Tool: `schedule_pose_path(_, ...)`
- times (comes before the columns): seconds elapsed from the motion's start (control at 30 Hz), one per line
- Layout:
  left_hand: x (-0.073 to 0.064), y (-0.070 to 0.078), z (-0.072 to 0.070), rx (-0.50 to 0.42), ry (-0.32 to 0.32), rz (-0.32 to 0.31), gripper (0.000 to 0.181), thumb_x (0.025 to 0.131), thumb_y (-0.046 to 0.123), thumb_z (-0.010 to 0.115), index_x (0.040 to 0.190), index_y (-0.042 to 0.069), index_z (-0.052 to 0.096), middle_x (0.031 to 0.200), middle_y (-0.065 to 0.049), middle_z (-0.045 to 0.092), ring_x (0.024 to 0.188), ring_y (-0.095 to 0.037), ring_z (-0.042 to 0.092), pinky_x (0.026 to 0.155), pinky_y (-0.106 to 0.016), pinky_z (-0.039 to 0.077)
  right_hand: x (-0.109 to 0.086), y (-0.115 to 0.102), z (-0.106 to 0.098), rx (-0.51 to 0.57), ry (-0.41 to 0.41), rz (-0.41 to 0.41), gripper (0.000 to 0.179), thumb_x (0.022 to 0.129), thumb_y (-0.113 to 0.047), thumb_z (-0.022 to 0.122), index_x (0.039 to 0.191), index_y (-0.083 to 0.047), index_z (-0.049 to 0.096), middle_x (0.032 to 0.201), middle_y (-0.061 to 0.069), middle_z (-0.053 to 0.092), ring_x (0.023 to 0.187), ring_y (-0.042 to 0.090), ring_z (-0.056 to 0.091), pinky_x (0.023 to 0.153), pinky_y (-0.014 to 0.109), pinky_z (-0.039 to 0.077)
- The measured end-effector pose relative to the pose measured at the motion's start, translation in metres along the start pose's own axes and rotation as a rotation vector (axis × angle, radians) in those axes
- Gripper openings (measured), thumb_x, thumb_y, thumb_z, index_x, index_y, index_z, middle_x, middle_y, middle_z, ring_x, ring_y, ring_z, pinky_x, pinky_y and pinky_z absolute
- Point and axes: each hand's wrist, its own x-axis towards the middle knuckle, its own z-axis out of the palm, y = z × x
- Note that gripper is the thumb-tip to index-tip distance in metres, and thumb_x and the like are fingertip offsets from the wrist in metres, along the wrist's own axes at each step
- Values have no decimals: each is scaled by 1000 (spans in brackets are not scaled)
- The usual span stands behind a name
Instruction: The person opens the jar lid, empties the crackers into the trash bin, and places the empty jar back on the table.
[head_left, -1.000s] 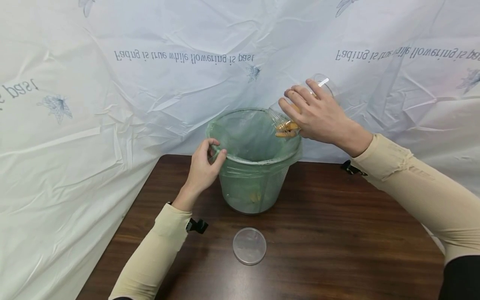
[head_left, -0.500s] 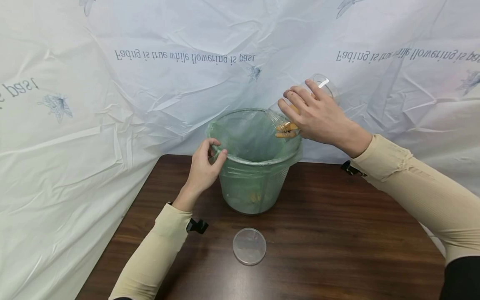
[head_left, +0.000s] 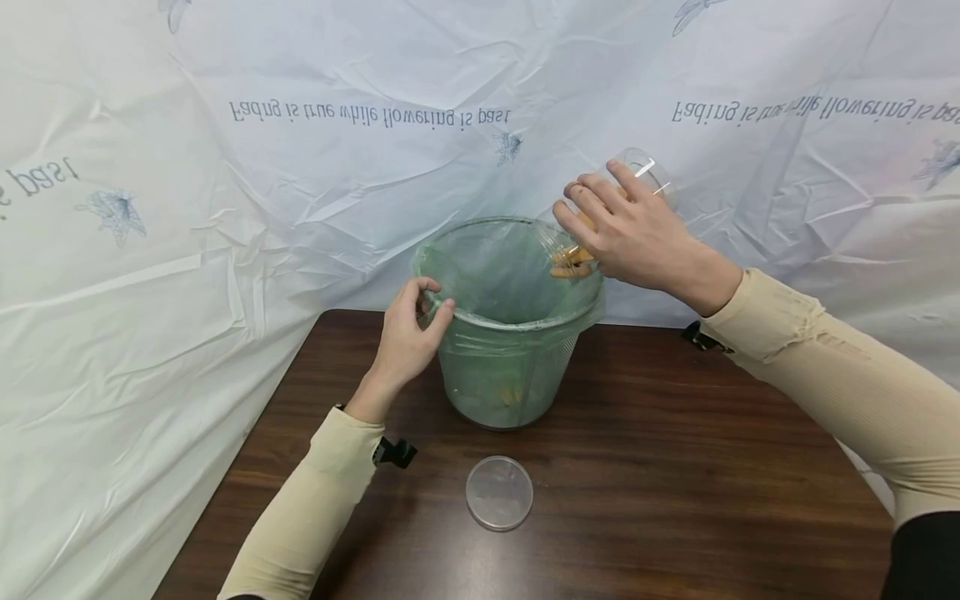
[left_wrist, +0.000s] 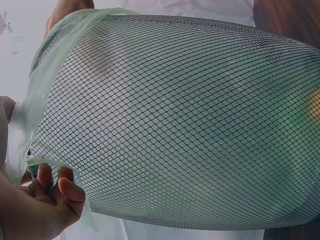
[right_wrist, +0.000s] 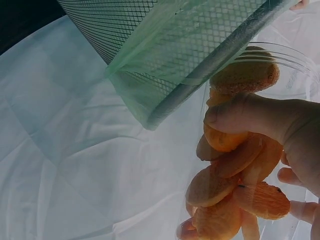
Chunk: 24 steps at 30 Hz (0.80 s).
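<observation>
A mesh waste bin [head_left: 557, 371] stands on the table, a thin green bin liner [head_left: 487, 340] folded over its rim. At the bin's left side my left hand [head_left: 405, 333] grips the rim and liner, fingers curled there in the left wrist view [left_wrist: 47, 200]. My right hand [head_left: 637, 237] holds a clear plastic jar [head_left: 643, 165] tilted over the bin's right rim, mouth down to the left. Several orange-brown oval food pieces [right_wrist: 215, 185] lie inside the jar, some gathered near its mouth. A yellowish patch [head_left: 510, 394] shows faintly through the bin's lower wall.
A round clear lid [head_left: 499, 493] lies on the dark wooden table [head_left: 675, 467] in front of the bin. White printed plastic sheeting [head_left: 360, 175] hangs close behind and left of the table.
My right hand and the jar have shifted very slightly to the left, and the pieces near the mouth have moved a little. My left hand, the bin and the lid stay put.
</observation>
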Motion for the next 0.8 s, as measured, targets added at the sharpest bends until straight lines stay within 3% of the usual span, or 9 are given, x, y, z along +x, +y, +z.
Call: schedule_pose_path(0.8, 0, 0, 1, 5, 6, -1, 32, 95, 30, 57, 113, 4, 55, 82, -7, 43, 68, -21, 39, 64, -35, 35, 1, -1, 2, -28, 9, -27, 32, 103, -2, 31, 121, 3, 57, 117, 25, 61, 109, 41, 58, 97, 58, 43)
